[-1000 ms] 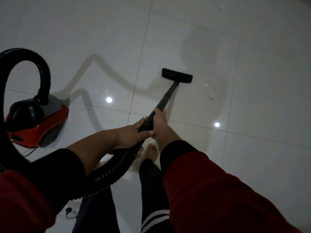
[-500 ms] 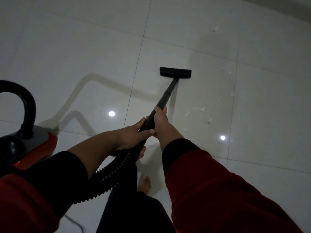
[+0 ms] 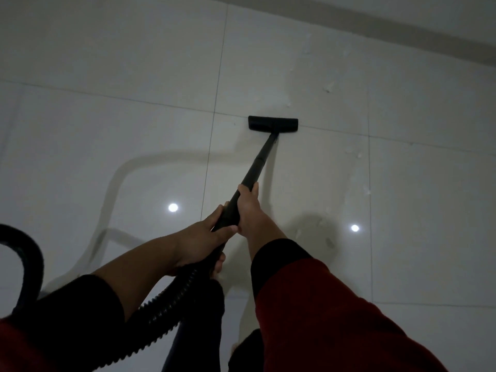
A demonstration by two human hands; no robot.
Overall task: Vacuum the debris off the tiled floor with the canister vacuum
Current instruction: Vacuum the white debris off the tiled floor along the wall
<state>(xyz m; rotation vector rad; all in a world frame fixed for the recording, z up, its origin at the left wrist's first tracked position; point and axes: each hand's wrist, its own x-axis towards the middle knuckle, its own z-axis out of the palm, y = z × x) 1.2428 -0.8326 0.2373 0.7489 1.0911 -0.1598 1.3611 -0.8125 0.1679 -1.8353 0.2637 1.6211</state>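
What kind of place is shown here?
Probably an indoor room of a home: a glossy tiled floor mirroring ceiling lights, a wall base at the far edge, and a vacuum floor nozzle in use.

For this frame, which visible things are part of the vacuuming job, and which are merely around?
Part of the job:
- floor nozzle
- wand, gripped by the right hand and left hand
- ribbed hose
- pale debris specks to the right of the nozzle
- tiled floor

Merely around:
- two ceiling-light reflections
- baseboard strip at upper right
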